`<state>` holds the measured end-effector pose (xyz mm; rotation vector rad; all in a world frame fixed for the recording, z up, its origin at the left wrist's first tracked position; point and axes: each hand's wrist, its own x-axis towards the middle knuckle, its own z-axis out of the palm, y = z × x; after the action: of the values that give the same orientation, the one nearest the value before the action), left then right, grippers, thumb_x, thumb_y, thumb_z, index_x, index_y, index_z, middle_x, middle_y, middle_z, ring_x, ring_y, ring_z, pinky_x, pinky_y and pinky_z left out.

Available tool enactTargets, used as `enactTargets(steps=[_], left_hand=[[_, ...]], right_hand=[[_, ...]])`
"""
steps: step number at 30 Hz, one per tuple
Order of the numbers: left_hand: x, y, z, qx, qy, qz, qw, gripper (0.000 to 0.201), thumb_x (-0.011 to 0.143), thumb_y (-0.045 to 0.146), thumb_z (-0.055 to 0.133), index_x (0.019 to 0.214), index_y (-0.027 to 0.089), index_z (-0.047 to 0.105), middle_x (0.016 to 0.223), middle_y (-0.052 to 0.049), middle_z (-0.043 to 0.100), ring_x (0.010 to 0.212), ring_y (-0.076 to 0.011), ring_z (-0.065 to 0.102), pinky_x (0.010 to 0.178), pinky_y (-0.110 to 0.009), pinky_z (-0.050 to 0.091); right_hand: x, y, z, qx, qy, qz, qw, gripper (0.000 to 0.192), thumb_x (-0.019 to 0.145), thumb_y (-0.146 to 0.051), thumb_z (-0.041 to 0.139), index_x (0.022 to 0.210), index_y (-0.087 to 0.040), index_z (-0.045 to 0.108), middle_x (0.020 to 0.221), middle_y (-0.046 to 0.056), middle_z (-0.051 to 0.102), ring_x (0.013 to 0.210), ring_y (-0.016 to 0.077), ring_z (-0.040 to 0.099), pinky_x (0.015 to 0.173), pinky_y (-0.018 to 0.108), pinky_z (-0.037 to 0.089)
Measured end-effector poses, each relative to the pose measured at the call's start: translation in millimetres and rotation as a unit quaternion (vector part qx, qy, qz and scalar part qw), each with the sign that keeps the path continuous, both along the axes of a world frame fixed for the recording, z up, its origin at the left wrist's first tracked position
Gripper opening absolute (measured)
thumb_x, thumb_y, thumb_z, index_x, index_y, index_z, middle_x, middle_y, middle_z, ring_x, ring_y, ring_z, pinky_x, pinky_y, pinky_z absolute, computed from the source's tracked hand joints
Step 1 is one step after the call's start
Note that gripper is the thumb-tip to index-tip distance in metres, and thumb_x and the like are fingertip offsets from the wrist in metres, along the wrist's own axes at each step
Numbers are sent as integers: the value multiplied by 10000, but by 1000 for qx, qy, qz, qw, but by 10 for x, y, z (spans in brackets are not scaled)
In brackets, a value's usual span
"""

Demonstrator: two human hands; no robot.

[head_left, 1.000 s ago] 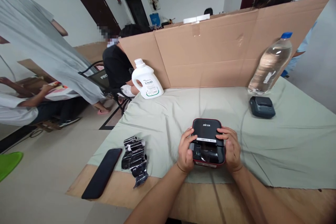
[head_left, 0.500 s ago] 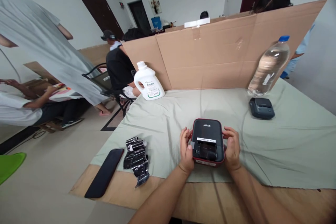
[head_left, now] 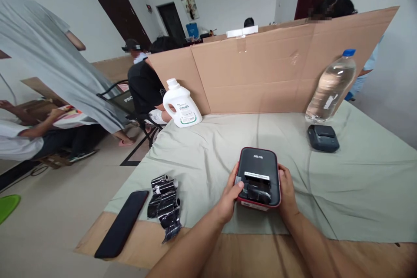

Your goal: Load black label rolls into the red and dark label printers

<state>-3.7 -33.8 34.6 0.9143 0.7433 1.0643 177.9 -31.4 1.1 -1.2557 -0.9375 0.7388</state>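
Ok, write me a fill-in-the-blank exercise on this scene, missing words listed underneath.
1. The black device, held between the left hand and right hand, is rimmed in ____.
2. The cap on the large clear bottle is ____.
3. The upright panel behind the white jug is made of ____.
4. The black rolls lie closer to the ____ hand than to the other.

Missing words: red; blue; cardboard; left.

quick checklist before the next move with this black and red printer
1. Left hand on the black-and-red printer: ok, it grips the left side.
2. Right hand against the printer's right side: ok.
3. Printer resting flat on the cloth: cannot tell, underside hidden.
4. Printer switched on: cannot tell from this view.
5. Glossy black rolls clear of both hands: ok, lying apart to the left.
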Motion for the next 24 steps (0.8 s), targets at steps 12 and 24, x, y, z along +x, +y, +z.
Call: enactTargets(steps=[12, 24], left_hand=[[-1009, 1844, 349, -107, 45, 274, 955, 323, 831, 363, 503, 1012, 135, 641, 796, -53, 726, 710, -225, 684, 723, -390, 546], [-1546, 2464, 301, -26, 255, 467, 846, 320, 897, 359, 430, 1001, 119, 614, 938, -124, 682, 999, -268, 620, 871, -383, 492]], right_hand=[[-105, 47, -215, -77, -116, 107, 985, 442, 890, -558, 413, 1079, -229, 639, 1117, 92, 668, 1058, 242, 598, 946, 425, 474], [-110, 59, -152, -90, -198, 129, 968, 426, 892, -529, 400, 1046, -209, 636, 1051, 100, 663, 1009, 235, 601, 882, 382, 491]])
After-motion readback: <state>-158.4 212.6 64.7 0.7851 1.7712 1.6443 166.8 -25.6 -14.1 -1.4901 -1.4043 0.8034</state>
